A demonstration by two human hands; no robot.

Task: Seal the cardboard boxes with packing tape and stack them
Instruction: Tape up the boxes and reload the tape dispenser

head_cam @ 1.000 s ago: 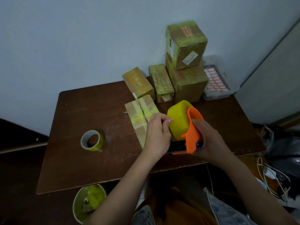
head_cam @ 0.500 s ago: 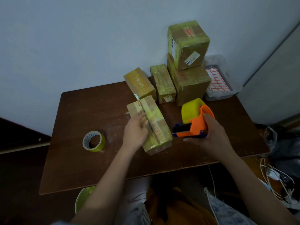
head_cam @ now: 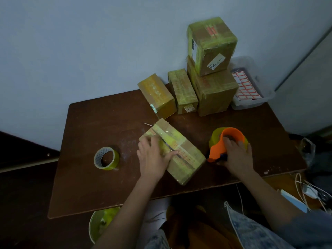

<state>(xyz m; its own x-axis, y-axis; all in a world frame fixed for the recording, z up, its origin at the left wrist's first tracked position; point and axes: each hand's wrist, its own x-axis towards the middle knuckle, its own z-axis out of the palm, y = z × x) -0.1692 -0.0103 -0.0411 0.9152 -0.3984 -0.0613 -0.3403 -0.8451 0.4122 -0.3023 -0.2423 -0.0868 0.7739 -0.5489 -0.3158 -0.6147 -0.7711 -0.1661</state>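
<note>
Loose tape roll sits far left on table. My left hand lies flat, fingers straight, pressing the taped box at table center. Right hand just right of it, fingers curled round orange tape dispenser; sealed boxes stacked far right w/ label tray.

A white label on the top stacked box reads "308".

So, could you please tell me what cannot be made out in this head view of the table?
- Box under the left hand: the hand hides part of its top seam.
- Tape dispenser: the right hand covers its handle and blade.
- White label on the top stacked box: print too small.
- Green bin below the table: partly hidden by its edge.
</note>
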